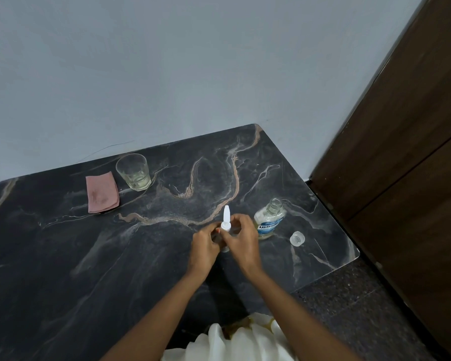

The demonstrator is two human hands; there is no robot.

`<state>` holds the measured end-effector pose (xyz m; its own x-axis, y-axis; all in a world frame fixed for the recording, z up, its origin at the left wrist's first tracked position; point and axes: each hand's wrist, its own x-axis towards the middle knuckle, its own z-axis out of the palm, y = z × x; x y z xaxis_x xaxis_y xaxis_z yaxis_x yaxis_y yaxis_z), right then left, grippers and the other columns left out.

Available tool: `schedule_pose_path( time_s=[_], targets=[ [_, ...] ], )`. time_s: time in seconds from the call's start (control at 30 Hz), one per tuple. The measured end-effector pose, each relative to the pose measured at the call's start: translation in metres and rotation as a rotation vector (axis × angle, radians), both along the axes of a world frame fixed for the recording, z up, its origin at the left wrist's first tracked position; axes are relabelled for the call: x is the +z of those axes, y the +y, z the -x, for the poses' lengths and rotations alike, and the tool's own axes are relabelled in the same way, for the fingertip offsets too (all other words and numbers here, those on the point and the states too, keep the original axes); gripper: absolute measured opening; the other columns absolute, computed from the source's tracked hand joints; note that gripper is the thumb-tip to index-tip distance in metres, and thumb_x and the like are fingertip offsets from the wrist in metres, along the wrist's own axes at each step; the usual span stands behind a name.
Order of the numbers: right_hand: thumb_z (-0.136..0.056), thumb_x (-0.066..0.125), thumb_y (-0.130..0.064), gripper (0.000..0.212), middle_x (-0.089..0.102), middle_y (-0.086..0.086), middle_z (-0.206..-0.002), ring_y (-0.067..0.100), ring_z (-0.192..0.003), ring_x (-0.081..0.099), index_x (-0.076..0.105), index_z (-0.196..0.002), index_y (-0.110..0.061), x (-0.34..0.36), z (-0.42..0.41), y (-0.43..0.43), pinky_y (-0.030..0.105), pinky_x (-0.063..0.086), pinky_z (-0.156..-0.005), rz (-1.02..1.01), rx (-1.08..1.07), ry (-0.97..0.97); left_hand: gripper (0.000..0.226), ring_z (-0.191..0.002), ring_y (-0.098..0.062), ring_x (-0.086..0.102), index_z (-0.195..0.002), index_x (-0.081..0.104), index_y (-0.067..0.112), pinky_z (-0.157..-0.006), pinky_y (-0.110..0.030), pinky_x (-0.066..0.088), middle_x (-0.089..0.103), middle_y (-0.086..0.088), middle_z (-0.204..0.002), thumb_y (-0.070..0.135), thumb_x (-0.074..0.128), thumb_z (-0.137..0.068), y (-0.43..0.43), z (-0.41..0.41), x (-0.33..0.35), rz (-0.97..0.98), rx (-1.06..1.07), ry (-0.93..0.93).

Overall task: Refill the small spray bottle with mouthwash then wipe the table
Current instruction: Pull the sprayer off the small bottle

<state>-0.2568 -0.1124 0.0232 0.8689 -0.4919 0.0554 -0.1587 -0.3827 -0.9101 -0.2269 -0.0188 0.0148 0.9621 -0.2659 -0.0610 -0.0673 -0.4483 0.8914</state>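
Pinching a small clear spray bottle w/ white nozzle point(226, 222), left hand point(205, 243) & right hand point(241, 238) both clamp it over the dark marble table point(63, 256). Clear mouthwash bottle point(268, 220) stands uncapped just beside, so refill prob. underway. Folded pink cloth point(102, 192) lies well apart, wiping not yet done.

Dark marble table point(63, 256) bears glass point(133, 173), pink cloth point(102, 192), mouthwash bottle point(270, 218), cap point(296, 238).

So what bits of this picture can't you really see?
All in the head view:
- The small spray bottle: the left hand and right hand hide its body. Only the white top shows, so how full it is cannot be told.
- The mouthwash bottle: the small label print is too tiny to read.
- The glass: there is a little pale liquid, but what kind is unclear.
- The white clothing: cut off by the bottom edge.
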Motion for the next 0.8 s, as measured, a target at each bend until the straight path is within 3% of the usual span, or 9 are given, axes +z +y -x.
schedule_pose_path(
  time_s=[0.1,0.17,0.33,0.47,0.6,0.7,0.8],
  targets=[
    [-0.074,0.07,-0.007,0.023,0.054,-0.005,-0.091,0.013,-0.086,0.055,0.06,-0.095,-0.012,0.002,0.0,-0.001,0.012,0.042,-0.069,0.059,0.013,0.002,0.034,-0.086,-0.012,0.066,-0.109,0.064,0.011,-0.08,-0.026,0.054,0.071,-0.006,-0.097,0.001,0.066,-0.077,-0.001,0.0,0.001,0.028,-0.006,0.006],
    [-0.075,0.069,-0.006,0.023,0.056,-0.003,-0.09,0.012,-0.083,0.056,0.062,-0.096,-0.01,0.005,0.001,-0.002,0.01,0.043,-0.069,0.07,0.011,-0.029,0.033,-0.09,-0.013,0.066,-0.109,0.063,0.011,-0.083,-0.03,0.054,0.071,-0.006,-0.099,0.003,0.066,-0.077,0.0,0.0,-0.001,0.03,-0.011,0.014],
    [-0.075,0.069,-0.005,0.024,0.063,0.001,-0.09,0.009,-0.081,0.061,0.065,-0.097,-0.009,0.021,0.0,-0.01,0.005,0.046,-0.07,-0.003,-0.023,-0.093,0.036,-0.088,-0.009,0.065,-0.11,0.062,0.014,-0.08,-0.027,0.054,0.07,-0.002,-0.098,0.017,0.071,-0.075,0.001,0.0,-0.002,0.044,-0.015,0.062],
    [-0.074,0.071,-0.008,0.022,0.067,0.004,-0.089,0.014,-0.082,0.065,0.066,-0.095,-0.011,0.04,0.003,-0.019,0.015,0.051,-0.072,-0.101,-0.086,-0.095,0.044,-0.091,-0.01,0.064,-0.109,0.062,0.011,-0.081,-0.02,0.049,0.07,-0.003,-0.1,0.018,0.077,-0.068,-0.001,0.0,-0.002,0.035,-0.012,0.067],
    [-0.074,0.073,-0.008,0.024,0.068,-0.002,-0.087,0.012,-0.082,0.066,0.066,-0.094,-0.019,0.066,0.009,-0.031,0.019,0.053,-0.075,-0.218,-0.154,-0.133,0.049,-0.102,-0.013,0.061,-0.112,0.061,0.009,-0.087,-0.021,0.047,0.068,-0.006,-0.107,0.016,0.078,-0.067,-0.002,-0.002,-0.004,0.007,-0.015,0.065],
    [-0.075,0.072,-0.009,0.026,0.07,0.004,-0.093,0.016,-0.086,0.067,0.066,-0.099,-0.015,0.081,0.017,-0.043,0.028,0.054,-0.077,-0.301,-0.192,-0.163,0.052,-0.104,-0.015,0.061,-0.114,0.06,0.007,-0.091,-0.028,0.05,0.067,-0.008,-0.109,0.015,0.078,-0.065,-0.001,-0.003,-0.006,0.013,-0.023,0.053],
    [-0.076,0.071,-0.007,0.025,0.069,0.003,-0.09,0.012,-0.081,0.066,0.065,-0.1,-0.011,0.092,0.024,-0.057,0.022,0.054,-0.073,-0.33,-0.234,-0.218,0.051,-0.097,-0.014,0.064,-0.112,0.061,0.007,-0.089,-0.027,0.051,0.069,-0.007,-0.105,0.012,0.078,-0.065,-0.001,-0.003,-0.006,0.037,-0.025,0.046]
  ],
)
